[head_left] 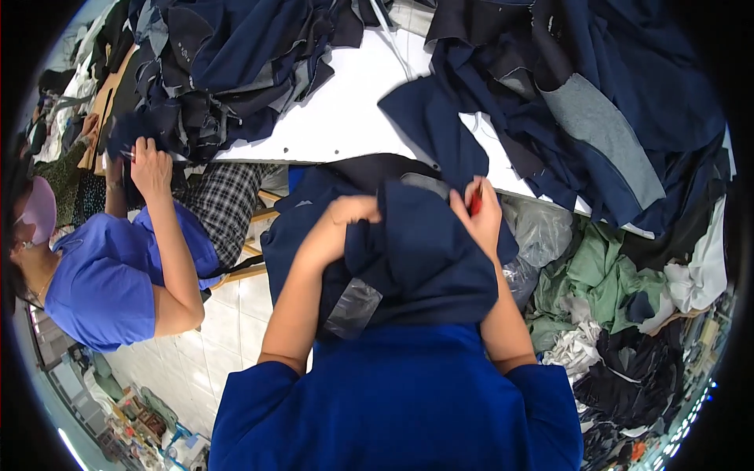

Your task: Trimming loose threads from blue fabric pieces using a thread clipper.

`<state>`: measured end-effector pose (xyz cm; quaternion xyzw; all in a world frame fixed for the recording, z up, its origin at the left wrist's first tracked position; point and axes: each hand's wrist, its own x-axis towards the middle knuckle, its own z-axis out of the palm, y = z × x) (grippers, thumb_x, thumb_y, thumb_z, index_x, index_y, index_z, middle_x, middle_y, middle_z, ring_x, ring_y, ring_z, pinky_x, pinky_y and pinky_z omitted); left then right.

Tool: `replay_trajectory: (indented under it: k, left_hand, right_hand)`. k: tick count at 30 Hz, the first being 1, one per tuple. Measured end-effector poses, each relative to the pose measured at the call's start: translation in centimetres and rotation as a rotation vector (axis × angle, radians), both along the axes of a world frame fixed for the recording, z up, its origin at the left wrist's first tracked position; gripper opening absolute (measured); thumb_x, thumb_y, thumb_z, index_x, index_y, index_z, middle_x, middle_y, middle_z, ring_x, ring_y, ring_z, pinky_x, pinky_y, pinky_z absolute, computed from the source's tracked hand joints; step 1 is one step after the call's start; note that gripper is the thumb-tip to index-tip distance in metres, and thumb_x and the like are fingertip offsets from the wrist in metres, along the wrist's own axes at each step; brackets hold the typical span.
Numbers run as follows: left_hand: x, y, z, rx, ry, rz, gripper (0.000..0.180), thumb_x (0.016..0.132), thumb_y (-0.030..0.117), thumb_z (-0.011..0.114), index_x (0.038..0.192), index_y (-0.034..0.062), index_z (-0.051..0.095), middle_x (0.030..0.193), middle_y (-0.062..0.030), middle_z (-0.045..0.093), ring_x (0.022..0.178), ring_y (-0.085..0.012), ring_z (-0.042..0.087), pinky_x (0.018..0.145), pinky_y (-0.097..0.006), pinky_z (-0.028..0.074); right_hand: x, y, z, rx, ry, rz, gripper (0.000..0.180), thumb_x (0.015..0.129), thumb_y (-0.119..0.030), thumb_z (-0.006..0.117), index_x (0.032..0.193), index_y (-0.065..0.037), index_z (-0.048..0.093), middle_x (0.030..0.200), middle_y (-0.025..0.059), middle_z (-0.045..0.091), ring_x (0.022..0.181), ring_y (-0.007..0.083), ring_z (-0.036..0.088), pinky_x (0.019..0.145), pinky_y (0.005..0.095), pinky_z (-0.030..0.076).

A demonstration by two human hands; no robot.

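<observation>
I hold a navy blue garment piece [420, 259] bunched against my lap, its far end draped up onto the white table [338, 110]. My left hand [349, 212] grips a fold of the navy cloth at its upper left. On the cloth's upper right edge my right hand [479, 212] is closed around a small red tool [475, 202] and pinches the fabric there. A grey lining patch [353, 308] shows at the garment's lower left.
Heaps of navy and grey garment pieces [236, 71] [589, 102] cover the table. A co-worker in a blue top [102, 282] sits at my left, a hand [149, 169] in the left heap. Green, white and black scraps [620, 314] and a plastic bag [538, 231] lie at my right.
</observation>
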<state>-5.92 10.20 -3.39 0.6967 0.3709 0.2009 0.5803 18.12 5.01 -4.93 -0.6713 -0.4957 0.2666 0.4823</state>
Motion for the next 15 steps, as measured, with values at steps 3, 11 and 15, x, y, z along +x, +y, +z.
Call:
replay_trajectory:
  k: [3,11,15]
  left_hand:
    - [2.0,1.9,2.5,-0.401,-0.206,0.393,0.031,0.091,0.030,0.055,0.103,0.0015,0.061,0.080,0.0017,0.057,0.074,-0.0064,0.051,0.067,-0.020,0.041]
    - [5.6,1.3,-1.0,-0.035,0.116,0.274,0.030,0.080,0.020,0.070,0.099,0.0005,0.057,0.065,0.0023,0.045,0.058,-0.0069,0.041,0.055,-0.022,0.037]
    - [5.1,-0.1,0.2,-0.062,-0.162,0.424,0.016,0.081,0.010,0.067,0.091,0.0013,0.058,0.078,-0.0002,0.048,0.068,-0.0074,0.045,0.061,-0.021,0.038]
  right_hand:
    - [-2.5,-3.5,2.8,0.286,-0.184,0.260,0.028,0.068,0.002,0.070,0.067,-0.005,0.043,0.080,0.0127,0.050,0.067,0.0234,0.050,0.061,0.0298,0.039]
    - [-3.8,-5.2,4.8,0.125,-0.160,0.809,0.027,0.066,-0.011,0.074,0.073,-0.007,0.049,0.091,0.0076,0.060,0.079,0.0258,0.055,0.073,0.0348,0.041]
    - [-1.4,-5.5,5.0,0.092,0.097,0.520,0.022,0.072,-0.006,0.069,0.070,-0.005,0.046,0.089,0.0117,0.062,0.074,0.0199,0.056,0.068,0.0288,0.044]
